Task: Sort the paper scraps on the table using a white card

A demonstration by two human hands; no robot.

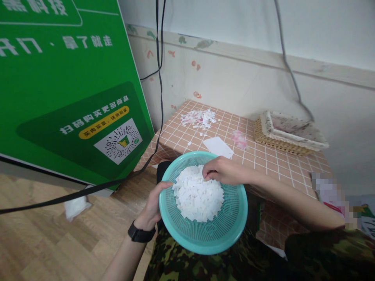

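Observation:
A turquoise plastic colander rests on my lap, with a heap of small torn white paper scraps inside. My left hand grips its left rim, the thumb hooked over the edge and the other fingers hidden beneath. Over the far right part of the colander, my right hand is closed, its fingertips pinched together at the top of the heap. They seem to hold paper scraps, though the fingers partly hide them. Just beyond the rim, a white sheet of paper lies on the table.
The table has a brown checked cover. On it are a pile of white and pink paper scraps, a pink patch and a cloth-lined wicker basket. A green cabinet stands left; a black cable hangs before it.

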